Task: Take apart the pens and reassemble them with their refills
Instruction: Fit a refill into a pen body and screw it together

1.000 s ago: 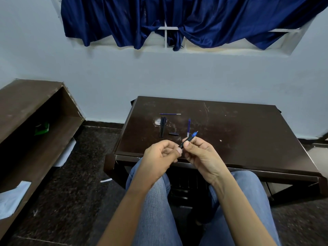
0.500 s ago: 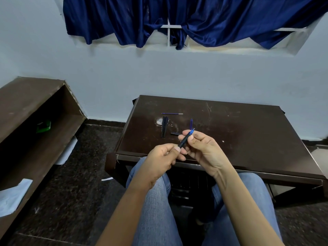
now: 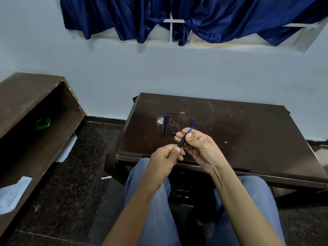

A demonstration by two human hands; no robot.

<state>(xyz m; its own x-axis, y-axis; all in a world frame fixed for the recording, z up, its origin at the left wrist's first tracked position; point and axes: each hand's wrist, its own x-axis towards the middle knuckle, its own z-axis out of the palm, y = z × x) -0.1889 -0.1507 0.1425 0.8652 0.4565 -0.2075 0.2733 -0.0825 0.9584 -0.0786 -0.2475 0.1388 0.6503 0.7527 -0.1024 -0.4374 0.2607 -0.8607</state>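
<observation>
Both hands hold one dark pen with a blue tip over the near edge of the brown table. My right hand pinches its upper, blue end; my left hand grips its lower end. Beyond my hands, on the table, lie a thin purple refill, two dark pen barrels side by side, a small dark cap piece and another blue refill, partly hidden behind my right fingers.
A low brown shelf stands at the left with a green object inside and white paper below. The wall and a blue curtain are behind the table. My knees in jeans are under the table's near edge.
The pen has turned more upright in my hands, and my right fingers have slid up over its blue tip. The parts on the table have not moved.
</observation>
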